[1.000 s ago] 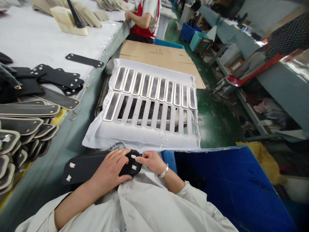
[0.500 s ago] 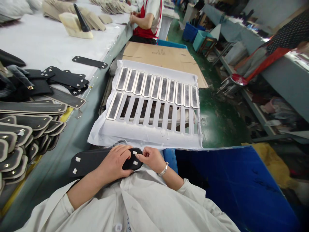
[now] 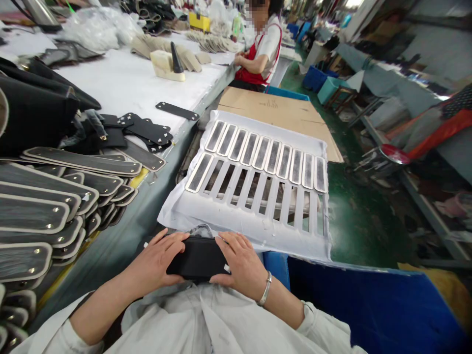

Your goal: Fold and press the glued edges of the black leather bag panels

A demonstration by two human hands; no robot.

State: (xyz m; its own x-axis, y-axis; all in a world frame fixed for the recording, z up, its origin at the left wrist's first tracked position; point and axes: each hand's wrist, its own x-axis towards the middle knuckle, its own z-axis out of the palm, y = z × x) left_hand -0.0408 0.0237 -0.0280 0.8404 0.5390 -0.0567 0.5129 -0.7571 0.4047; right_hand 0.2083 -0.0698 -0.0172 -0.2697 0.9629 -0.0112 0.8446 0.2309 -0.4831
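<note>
A long black panel (image 3: 199, 258) with rounded ends and small white tabs lies across my lap, close against my body. My left hand (image 3: 158, 258) grips its left part, fingers over the far edge and thumb along the near edge. On the right end my right hand (image 3: 241, 263) holds it the same way, a white tab showing beside the thumb. Just beyond the hands stands a white sheet (image 3: 228, 226) with rows of slots. Grey pale-edged strips (image 3: 262, 153) fill its back row, and one more sits at the front row's left end.
Stacks of grey strips with metal studs (image 3: 33, 214) cover the bench at left, near black tabbed pieces (image 3: 147, 130) and a black bag (image 3: 33, 105). A blue bin (image 3: 368, 300) stands at right. Behind the sheet lies flattened cardboard (image 3: 273, 105); a co-worker (image 3: 260, 61) sits beyond.
My right hand has gone from pinching a white tab to gripping the panel's right end. My left hand has shifted toward the left end. The camera view has tilted up and turned left.
</note>
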